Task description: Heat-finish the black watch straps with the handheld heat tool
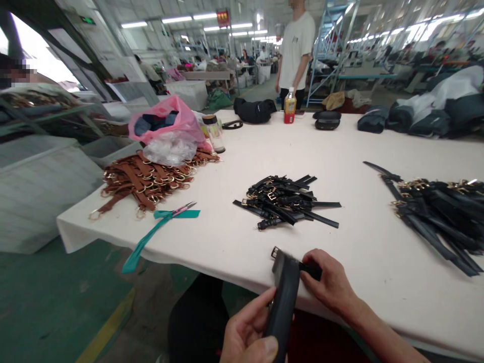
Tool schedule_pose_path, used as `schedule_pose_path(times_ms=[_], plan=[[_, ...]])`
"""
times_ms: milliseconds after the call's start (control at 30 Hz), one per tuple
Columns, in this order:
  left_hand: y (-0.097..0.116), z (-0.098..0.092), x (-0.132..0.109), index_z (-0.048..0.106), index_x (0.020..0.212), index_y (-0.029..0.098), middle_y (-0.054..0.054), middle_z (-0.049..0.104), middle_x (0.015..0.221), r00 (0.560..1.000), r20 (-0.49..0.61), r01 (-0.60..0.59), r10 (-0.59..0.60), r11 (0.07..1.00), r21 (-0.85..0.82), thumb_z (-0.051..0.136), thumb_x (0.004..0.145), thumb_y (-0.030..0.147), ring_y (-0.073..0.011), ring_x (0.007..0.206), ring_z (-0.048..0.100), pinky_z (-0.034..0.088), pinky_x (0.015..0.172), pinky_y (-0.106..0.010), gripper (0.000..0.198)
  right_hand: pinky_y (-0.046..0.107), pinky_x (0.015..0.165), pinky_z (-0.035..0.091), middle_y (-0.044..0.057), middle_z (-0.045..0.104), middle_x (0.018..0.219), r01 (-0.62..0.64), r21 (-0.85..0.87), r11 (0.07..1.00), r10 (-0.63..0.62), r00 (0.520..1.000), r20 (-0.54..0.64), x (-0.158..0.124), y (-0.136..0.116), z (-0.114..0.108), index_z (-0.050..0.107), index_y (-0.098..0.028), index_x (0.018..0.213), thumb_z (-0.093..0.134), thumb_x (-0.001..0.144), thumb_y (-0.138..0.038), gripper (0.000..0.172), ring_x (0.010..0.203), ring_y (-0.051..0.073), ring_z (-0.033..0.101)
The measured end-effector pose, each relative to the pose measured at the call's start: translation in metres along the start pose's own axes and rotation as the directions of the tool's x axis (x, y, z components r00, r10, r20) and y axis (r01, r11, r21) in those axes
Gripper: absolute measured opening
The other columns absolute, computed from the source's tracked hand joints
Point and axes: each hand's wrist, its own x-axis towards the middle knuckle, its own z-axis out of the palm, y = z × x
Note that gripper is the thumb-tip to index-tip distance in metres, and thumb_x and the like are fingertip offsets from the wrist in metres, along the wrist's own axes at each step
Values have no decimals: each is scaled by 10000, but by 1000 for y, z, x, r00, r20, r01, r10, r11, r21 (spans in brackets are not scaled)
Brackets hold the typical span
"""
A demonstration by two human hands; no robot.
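Near the front edge of the white cloth-covered table (378,151), I hold a black leather strap (284,297) upright, with a metal buckle at its top end. My left hand (247,330) grips the strap's lower part. My right hand (328,281) pinches a narrower black strap piece (310,270) against it, near the buckle. Ahead lies a loose pile of black straps with gold buckles (283,201). A larger black heap (434,217) sits to the right. Brown leather straps with gold rings (143,179) lie at the left.
Pink-handled scissors (182,209) rest on a green ribbon (151,239) at the table's near left. A pink plastic bag (162,121), a flask (214,133) and a drink bottle (290,107) stand farther back. White bins (38,191) sit left of the table. A person (297,55) stands beyond it.
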Motion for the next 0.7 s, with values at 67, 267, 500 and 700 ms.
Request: schedule_pose_path(times_ms=[67, 267, 500, 700], plan=[[3, 2, 6, 606, 1207, 238, -160, 707, 988, 999, 48, -13, 12, 1000, 14, 746, 641, 323, -149, 452, 614, 372, 401, -205, 589, 269, 655, 408, 5, 574, 755, -6, 0, 1000, 6, 1000, -9, 0, 1, 1, 556, -196, 802, 564, 738, -220, 69, 695, 151, 521], [14, 8, 27, 581, 1222, 200, -148, 715, 908, 994, 82, -74, 73, 997, 7, 693, 707, 253, -170, 426, 616, 419, 338, -206, 529, 281, 696, 437, 16, 595, 807, 3, -17, 1000, -3, 1000, -14, -1, 4, 2, 562, -190, 865, 573, 723, -217, 145, 728, 158, 547], [43, -8, 12, 594, 1211, 250, -165, 713, 1021, 988, 52, -143, 144, 989, -30, 634, 776, 254, -158, 453, 620, 463, 345, -208, 437, 310, 737, 445, 34, 608, 860, 49, -31, 998, -49, 999, 6, -1, 5, 1, 576, -192, 933, 567, 728, -202, 205, 790, 176, 551], [29, -8, -3, 566, 1243, 259, -166, 702, 1043, 993, 98, -69, 71, 997, -29, 666, 753, 326, -168, 463, 634, 443, 349, -204, 505, 308, 722, 434, 29, 598, 821, 72, -50, 996, -72, 997, 6, 1, -1, -1, 589, -198, 914, 560, 734, -199, 182, 774, 178, 543]])
